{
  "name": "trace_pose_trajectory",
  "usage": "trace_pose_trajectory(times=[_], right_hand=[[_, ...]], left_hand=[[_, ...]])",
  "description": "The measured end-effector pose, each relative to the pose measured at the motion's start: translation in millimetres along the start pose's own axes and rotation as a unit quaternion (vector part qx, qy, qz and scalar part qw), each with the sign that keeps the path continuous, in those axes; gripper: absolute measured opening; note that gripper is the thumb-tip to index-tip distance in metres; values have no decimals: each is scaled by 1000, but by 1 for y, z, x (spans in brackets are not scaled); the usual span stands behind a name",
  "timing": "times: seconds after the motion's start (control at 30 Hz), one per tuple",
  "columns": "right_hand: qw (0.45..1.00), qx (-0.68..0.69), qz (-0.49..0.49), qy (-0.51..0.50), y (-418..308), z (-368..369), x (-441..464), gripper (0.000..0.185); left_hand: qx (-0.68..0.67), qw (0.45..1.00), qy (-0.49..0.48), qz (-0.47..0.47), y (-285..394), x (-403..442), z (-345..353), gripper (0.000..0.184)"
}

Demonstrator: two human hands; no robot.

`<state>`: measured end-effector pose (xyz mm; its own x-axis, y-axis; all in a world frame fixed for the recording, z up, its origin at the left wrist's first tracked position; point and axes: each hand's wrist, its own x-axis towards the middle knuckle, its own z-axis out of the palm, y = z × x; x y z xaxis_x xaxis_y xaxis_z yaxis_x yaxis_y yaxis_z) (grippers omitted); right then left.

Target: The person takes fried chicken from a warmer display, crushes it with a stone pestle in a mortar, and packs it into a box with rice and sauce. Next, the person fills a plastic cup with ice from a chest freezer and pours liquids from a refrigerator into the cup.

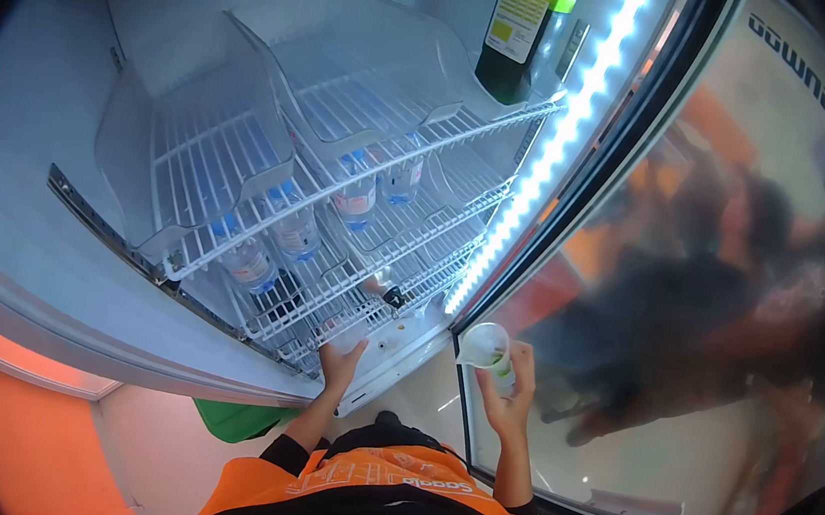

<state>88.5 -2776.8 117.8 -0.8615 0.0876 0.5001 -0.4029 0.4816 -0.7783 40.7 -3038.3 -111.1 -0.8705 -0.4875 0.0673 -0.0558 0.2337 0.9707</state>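
Note:
My right hand (511, 394) is closed around a translucent plastic cup (484, 343) with green marks, held at the edge of the open glass door with its mouth facing up. At the fridge's lowest front shelf, my left hand (341, 363) has its thumb and fingers around a pale translucent container (348, 333), whose exact kind I cannot make out. Beside it, on the fridge floor, is a small black object (393, 297). Water bottles (296, 235) with blue caps stand below the upper wire shelf, seen partly through its bars.
A dark green bottle (513, 42) with a bright green cap stands at the upper right. White wire shelves (363, 157) with clear dividers fill the fridge. An LED strip (565, 143) runs beside the door (668, 315), which reflects people. A green bin (235, 420) sits lower left.

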Motion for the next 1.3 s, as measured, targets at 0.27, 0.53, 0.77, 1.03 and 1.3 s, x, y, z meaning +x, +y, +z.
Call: trace_pose_trajectory(times=[0.27,0.53,0.77,1.03,1.3], right_hand=[[997,-72,-7,-23,5,22,-9,40],[914,-312,-231,-121,-33,20,35,34],[880,-341,-316,-101,-73,3,72,30],[866,-351,-347,-75,-90,-5,89,28],[858,-356,-368,-34,-107,-14,96,28]], left_hand=[[75,991,-87,-72,18,-47,-22,83],[-138,926,-352,-14,147,-53,-35,86],[-149,933,-321,62,190,-38,-24,86],[-170,930,-316,85,209,-30,-23,84],[-190,923,-327,70,203,-28,-21,81]])
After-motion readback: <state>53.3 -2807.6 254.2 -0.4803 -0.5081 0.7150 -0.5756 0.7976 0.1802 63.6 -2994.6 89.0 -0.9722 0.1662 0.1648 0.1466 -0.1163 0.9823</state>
